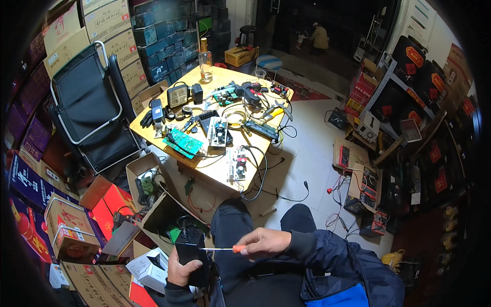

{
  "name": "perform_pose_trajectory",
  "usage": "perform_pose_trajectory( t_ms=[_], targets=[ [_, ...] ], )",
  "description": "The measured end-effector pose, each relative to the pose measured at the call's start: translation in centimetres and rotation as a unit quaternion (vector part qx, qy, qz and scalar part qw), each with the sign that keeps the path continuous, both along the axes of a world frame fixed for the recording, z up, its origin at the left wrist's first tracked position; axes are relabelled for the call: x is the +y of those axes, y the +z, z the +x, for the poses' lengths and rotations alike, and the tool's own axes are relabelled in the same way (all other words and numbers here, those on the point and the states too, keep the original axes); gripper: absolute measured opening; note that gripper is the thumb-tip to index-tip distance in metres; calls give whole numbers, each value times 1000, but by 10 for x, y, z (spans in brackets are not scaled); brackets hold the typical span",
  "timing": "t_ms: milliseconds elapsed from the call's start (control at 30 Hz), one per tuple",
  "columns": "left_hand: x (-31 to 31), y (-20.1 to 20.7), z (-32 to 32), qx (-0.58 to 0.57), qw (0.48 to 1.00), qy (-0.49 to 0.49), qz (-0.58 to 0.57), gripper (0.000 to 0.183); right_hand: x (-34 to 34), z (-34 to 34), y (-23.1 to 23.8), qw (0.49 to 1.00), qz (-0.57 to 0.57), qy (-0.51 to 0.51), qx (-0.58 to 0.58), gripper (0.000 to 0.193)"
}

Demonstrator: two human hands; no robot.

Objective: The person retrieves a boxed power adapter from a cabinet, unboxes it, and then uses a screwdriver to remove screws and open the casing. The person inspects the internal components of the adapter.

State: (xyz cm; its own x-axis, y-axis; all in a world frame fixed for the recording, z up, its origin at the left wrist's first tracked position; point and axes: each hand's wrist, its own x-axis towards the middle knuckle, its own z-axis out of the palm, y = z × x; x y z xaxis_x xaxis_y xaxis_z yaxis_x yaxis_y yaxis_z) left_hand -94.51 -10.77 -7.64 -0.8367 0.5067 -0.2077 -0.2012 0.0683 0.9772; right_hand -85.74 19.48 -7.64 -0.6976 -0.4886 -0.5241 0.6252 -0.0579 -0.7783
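Note:
My left hand (180, 269) is wrapped round a black plastic box (193, 250), which looks like a power adapter or charger, and holds it upright near my left thigh. A dark cable with a ribbed sleeve (186, 227) comes out at its top. My right hand (265, 242) is closed on a screwdriver (238, 248) with an orange handle. Its thin metal shaft points left, and the tip meets the right side of the box. Whether the tip sits in a screw is too small to tell.
Ahead, a wooden table (204, 166) carries circuit boards, pliers, cables and a glass bottle (205, 61). Open cartons (148, 179) of parts and a folding chair (89, 102) stand left. Meters and leads (363, 189) lie right. Beyond the doorway is a person (320, 37).

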Motion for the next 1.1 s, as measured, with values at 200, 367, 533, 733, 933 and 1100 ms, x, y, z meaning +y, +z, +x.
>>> perform_pose_trajectory(
  t_ms=[200, 367, 533, 733, 933, 1100],
  targets=[
    [4, -1, -5, -56, 998, 1, -37, 71, -11, 13, -2, 749, 410, -39, 519, 39],
    [4, -5, -3, 3, 1000, 0, 1, 71, -5, 5, -9, 954, 170, -54, 243, 31],
    [6, -5, -5, -40, 998, -31, -29, 69, -1, 7, -3, 941, 208, 31, 267, 30],
    [8, -4, -4, -46, 999, -6, 6, 70, -13, 14, 9, 813, 363, -100, 444, 36],
    [8, -14, 1, -3, 999, 21, 26, 76, -9, 11, 9, 913, -20, -383, 136, 30],
    [10, -25, 1, -28, 998, 46, 39, 79, 0, 16, 11, 955, 31, -291, 50, 24]
  ],
)
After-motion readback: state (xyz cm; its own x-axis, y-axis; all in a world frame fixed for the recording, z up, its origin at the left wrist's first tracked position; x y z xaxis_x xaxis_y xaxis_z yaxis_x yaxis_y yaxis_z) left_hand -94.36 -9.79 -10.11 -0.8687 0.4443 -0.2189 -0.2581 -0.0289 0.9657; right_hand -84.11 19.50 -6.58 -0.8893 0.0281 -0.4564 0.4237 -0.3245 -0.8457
